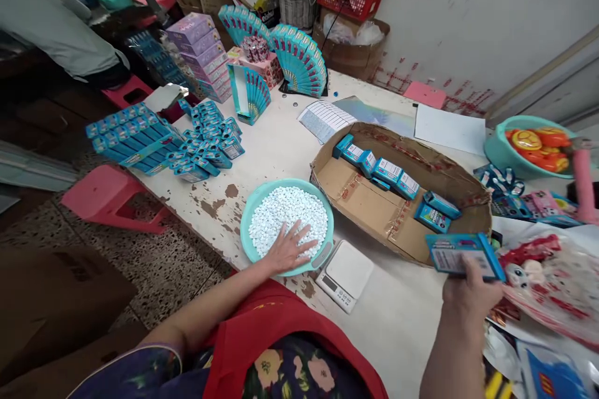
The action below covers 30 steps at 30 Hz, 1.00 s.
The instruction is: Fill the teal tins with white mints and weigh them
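My left hand [286,250] lies with spread fingers on the small white pellets [290,209] that fill a mint-green basin [248,202]. In my right hand [472,290] is a flat blue box [442,251] with a printed white label, gripped near the right end of the cardboard tray. Several similar blue boxes [388,170] lie inside that long cardboard tray [355,199]. Between the basin and my right hand sits a white digital scale [349,271] with nothing on its plate.
Stacked blue boxes [135,137] and a loose pile [210,143] cover the table's left. Fanned blue boxes [299,59] stand at the back. Plastic bags [556,280] crowd the right beside a basin of orange toys [538,143]. A co-worker's sleeve [56,25] shows far left.
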Available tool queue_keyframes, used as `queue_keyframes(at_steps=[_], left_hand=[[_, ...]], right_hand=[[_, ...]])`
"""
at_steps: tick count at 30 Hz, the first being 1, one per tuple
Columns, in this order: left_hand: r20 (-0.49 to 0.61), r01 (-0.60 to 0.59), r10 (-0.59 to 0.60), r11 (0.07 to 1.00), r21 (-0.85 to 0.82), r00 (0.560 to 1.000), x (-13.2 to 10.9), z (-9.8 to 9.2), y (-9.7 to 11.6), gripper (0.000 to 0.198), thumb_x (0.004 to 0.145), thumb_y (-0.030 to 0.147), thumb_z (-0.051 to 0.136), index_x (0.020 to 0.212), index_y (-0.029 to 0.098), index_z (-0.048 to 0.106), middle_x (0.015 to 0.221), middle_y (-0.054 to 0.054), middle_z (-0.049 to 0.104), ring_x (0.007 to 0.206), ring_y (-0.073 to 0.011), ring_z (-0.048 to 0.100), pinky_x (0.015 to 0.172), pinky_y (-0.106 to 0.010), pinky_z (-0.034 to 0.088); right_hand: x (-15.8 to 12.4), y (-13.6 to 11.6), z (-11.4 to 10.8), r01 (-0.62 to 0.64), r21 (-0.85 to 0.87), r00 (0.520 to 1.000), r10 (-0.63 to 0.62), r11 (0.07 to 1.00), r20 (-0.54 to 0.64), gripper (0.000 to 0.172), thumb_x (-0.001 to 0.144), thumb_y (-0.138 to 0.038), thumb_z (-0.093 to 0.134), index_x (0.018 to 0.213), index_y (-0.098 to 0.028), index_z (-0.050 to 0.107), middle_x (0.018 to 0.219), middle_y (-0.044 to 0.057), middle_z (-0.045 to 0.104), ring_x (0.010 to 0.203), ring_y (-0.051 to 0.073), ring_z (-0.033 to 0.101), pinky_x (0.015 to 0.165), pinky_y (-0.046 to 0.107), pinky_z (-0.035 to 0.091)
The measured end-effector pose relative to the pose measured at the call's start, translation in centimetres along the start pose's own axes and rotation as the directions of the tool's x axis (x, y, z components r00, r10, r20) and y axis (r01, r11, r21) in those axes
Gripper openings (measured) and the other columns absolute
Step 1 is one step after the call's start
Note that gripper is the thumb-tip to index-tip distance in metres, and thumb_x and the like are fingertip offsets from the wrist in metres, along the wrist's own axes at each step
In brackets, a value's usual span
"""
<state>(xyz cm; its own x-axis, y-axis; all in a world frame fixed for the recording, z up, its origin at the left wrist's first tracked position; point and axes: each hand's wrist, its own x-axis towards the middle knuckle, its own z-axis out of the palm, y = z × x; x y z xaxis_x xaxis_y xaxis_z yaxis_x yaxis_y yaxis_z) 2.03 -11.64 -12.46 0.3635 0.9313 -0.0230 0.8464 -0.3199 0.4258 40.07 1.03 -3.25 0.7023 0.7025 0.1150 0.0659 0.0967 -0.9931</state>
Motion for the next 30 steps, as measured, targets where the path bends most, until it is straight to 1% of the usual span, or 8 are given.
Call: queue_keyframes(at_steps=[3, 8, 14, 18, 22, 24, 27, 30], left_hand=[[-0.070, 0.079, -0.079, 0.997, 0.000, 0.994, 2.2, -0.1, -1.8, 0.050, 0.085, 0.035, 0.055, 0.135, 0.034, 0.048, 0.149, -0.007, 0.034, 0.142, -0.0342, 0.015, 0.112, -0.060, 0.005], [-0.117, 0.363, -0.422, 0.867, -0.340, 0.899, 5.5, -1.4, -3.9, 0.042, 0.074, 0.022, 0.063, 0.115, 0.024, 0.063, 0.134, -0.013, 0.048, 0.131, -0.0348, 0.031, 0.110, -0.050, 0.019], [-0.095, 0.473, -0.665, 0.618, -0.628, 0.741, 7.0, -2.7, -4.6, 0.022, 0.067, 0.024, 0.067, 0.089, 0.021, 0.064, 0.105, -0.010, 0.059, 0.108, -0.0299, 0.051, 0.086, -0.035, 0.042], [0.062, 0.426, -0.708, 0.350, -0.834, 0.703, 5.9, -3.9, -4.6, 0.023, 0.070, 0.037, 0.064, 0.083, 0.020, 0.058, 0.072, -0.003, 0.057, 0.066, -0.0176, 0.057, 0.056, -0.024, 0.042], [0.202, 0.321, -0.625, 0.082, -0.944, 0.754, 4.4, -5.6, -4.7, 0.038, 0.076, 0.051, 0.055, 0.098, 0.020, 0.055, 0.078, -0.004, 0.060, 0.055, -0.0126, 0.056, 0.045, -0.021, 0.039], [0.297, 0.248, -0.572, -0.165, -0.955, 0.765, 4.3, -6.1, -4.8, 0.040, 0.078, 0.053, 0.052, 0.100, 0.020, 0.056, 0.083, -0.006, 0.063, 0.061, -0.0138, 0.060, 0.049, -0.023, 0.045], [0.500, 0.154, -0.477, -0.595, -0.789, 0.723, 4.9, -6.1, -5.0, 0.032, 0.080, 0.046, 0.054, 0.090, 0.016, 0.056, 0.073, -0.006, 0.062, 0.060, -0.0145, 0.061, 0.051, -0.025, 0.049], [0.564, 0.157, -0.434, -0.679, -0.717, 0.702, 5.5, -6.3, -4.9, 0.020, 0.079, 0.035, 0.056, 0.079, 0.015, 0.052, 0.061, -0.002, 0.056, 0.049, -0.0121, 0.056, 0.040, -0.019, 0.041]], right_hand=[[-5.3, -0.5, -1.7, -0.238, 0.060, 0.967, 0.230, 0.969, 0.110, 0.038, 0.055, -0.033, 0.076, 0.085, -0.018, 0.057, 0.088, 0.003, 0.065, 0.079, 0.020, 0.065, 0.078, 0.044, 0.054], [-13.1, -0.3, -1.4, -0.524, -0.052, 0.777, 0.501, 0.850, 0.381, 0.045, 0.052, -0.036, 0.080, 0.089, -0.016, 0.062, 0.082, 0.003, 0.069, 0.071, 0.019, 0.065, 0.073, 0.041, 0.055], [-18.2, -1.3, 2.2, -0.317, -0.209, 0.710, 0.378, 0.925, 0.594, 0.050, 0.059, -0.040, 0.079, 0.100, -0.017, 0.061, 0.087, 0.003, 0.068, 0.078, 0.018, 0.063, 0.077, 0.034, 0.053], [-20.3, -2.4, 4.9, -0.285, -0.265, 0.674, 0.389, 0.921, 0.628, 0.054, 0.062, -0.043, 0.077, 0.105, -0.018, 0.056, 0.086, 0.002, 0.066, 0.073, 0.017, 0.062, 0.071, 0.033, 0.054], [-22.1, -2.4, 7.2, -0.171, -0.314, 0.651, 0.346, 0.934, 0.675, 0.052, 0.065, -0.045, 0.075, 0.107, -0.020, 0.057, 0.090, 0.004, 0.065, 0.076, 0.018, 0.060, 0.067, 0.031, 0.052], [-22.7, -2.2, 8.0, -0.119, -0.326, 0.645, 0.322, 0.938, 0.692, 0.051, 0.065, -0.045, 0.074, 0.106, -0.019, 0.059, 0.093, 0.004, 0.065, 0.080, 0.019, 0.060, 0.069, 0.031, 0.051], [-23.3, -2.1, 8.4, -0.078, -0.340, 0.657, 0.305, 0.937, 0.689, 0.052, 0.065, -0.046, 0.074, 0.106, -0.018, 0.059, 0.095, 0.005, 0.064, 0.083, 0.020, 0.059, 0.072, 0.032, 0.050], [-23.8, -2.3, 8.4, -0.031, -0.361, 0.673, 0.287, 0.932, 0.682, 0.052, 0.066, -0.048, 0.073, 0.106, -0.018, 0.059, 0.096, 0.006, 0.064, 0.084, 0.020, 0.059, 0.074, 0.032, 0.049]])
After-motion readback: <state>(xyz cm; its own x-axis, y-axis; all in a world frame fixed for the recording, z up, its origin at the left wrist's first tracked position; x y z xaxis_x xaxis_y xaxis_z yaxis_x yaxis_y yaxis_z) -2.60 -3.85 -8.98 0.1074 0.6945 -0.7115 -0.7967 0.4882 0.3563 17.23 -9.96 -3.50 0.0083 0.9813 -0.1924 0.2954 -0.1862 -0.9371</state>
